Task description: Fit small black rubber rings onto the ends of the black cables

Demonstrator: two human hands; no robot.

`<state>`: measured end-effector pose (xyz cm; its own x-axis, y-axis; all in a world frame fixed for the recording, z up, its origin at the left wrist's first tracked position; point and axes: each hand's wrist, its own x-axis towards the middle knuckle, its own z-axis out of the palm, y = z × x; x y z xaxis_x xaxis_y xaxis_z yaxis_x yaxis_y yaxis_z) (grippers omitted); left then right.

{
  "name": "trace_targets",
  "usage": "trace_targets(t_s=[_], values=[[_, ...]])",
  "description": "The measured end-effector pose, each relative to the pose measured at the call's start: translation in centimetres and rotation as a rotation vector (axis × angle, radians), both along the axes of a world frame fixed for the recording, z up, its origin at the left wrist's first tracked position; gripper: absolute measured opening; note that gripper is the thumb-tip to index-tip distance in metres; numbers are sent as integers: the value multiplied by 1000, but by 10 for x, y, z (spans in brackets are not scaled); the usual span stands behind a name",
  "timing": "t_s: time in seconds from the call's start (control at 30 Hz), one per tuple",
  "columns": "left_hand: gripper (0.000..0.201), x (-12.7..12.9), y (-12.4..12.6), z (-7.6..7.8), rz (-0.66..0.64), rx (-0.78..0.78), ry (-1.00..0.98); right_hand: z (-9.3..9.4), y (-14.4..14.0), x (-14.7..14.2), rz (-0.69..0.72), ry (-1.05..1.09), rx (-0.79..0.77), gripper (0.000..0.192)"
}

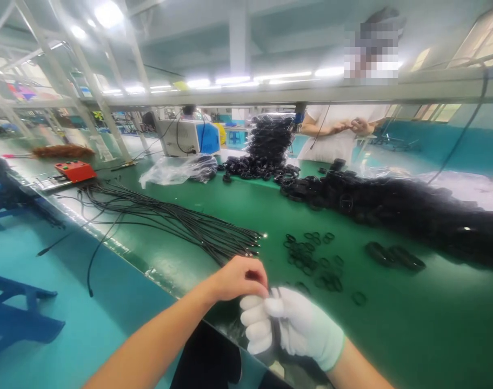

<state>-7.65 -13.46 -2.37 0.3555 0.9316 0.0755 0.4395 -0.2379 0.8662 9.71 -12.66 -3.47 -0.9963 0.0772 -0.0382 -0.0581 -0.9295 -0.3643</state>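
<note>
My right hand [289, 327], in a white glove, is closed around a coiled black cable [275, 335] at the near edge of the green table [246, 216]. My bare left hand [240, 278] pinches the top of that same coil, touching the glove. Just beyond my hands a bundle of long black cables [177, 221] lies fanned across the table, its metal tips pointing right. Several small black rubber bands [311, 256] are scattered to the right of the tips.
A long heap of coiled black cables [396, 208] runs along the right. A tall stack of coils [270, 141], a plastic bag [177, 170], a blue-white machine [190, 138] and a red box [75, 170] stand further back. Another person [344, 129] works across the table.
</note>
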Motion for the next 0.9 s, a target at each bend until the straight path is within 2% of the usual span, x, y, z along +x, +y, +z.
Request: trace_targets(t_s=[0.1,0.2,0.3,0.43,0.53,0.67,0.77,0.9], values=[[27,-2,6,-1,20,28,39,5,0,-2,-145,67,-45,30],[31,-9,8,7,107,90,324,8,10,3,-428,86,19,28],[28,-9,5,10,212,121,541,8,27,14,-666,-3,87,34],[28,12,-9,3,343,86,737,5,44,26,-809,-108,143,30],[27,33,-21,2,332,114,844,3,48,27,-844,-119,181,28],[22,52,-33,6,264,254,856,2,44,24,-847,-164,258,31],[22,52,-35,9,198,398,859,4,38,20,-812,-254,340,32],[23,33,-24,24,27,697,895,8,30,14,-606,-295,490,23]])
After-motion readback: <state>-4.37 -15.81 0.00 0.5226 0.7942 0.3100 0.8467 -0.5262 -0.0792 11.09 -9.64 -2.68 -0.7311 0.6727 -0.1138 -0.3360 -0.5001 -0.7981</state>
